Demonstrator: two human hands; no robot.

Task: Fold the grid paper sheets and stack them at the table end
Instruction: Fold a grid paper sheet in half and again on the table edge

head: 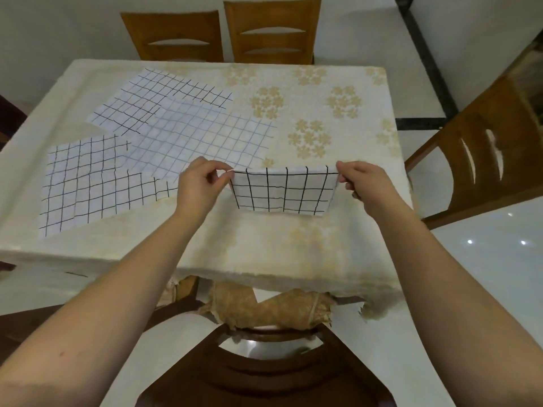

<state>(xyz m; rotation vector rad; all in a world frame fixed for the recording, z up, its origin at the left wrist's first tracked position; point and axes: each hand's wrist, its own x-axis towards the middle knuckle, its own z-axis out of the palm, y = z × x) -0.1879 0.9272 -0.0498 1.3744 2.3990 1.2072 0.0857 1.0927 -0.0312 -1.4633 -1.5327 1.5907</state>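
Observation:
A folded sheet of grid paper (283,191) with bold black lines hangs just above the table in front of me. My left hand (202,186) pinches its upper left corner and my right hand (365,183) pinches its upper right corner. Three unfolded grid sheets lie flat and overlapping on the left half of the table: a black-lined one at the near left (88,183), a faint blue-lined one in the middle (202,139), and a black-lined one at the far left (164,98).
The table (323,113) wears a cream cloth with gold flower prints. Two wooden chairs (273,33) stand at the far end, another chair (482,160) at the right, and a dark chair (264,371) sits below me at the near edge.

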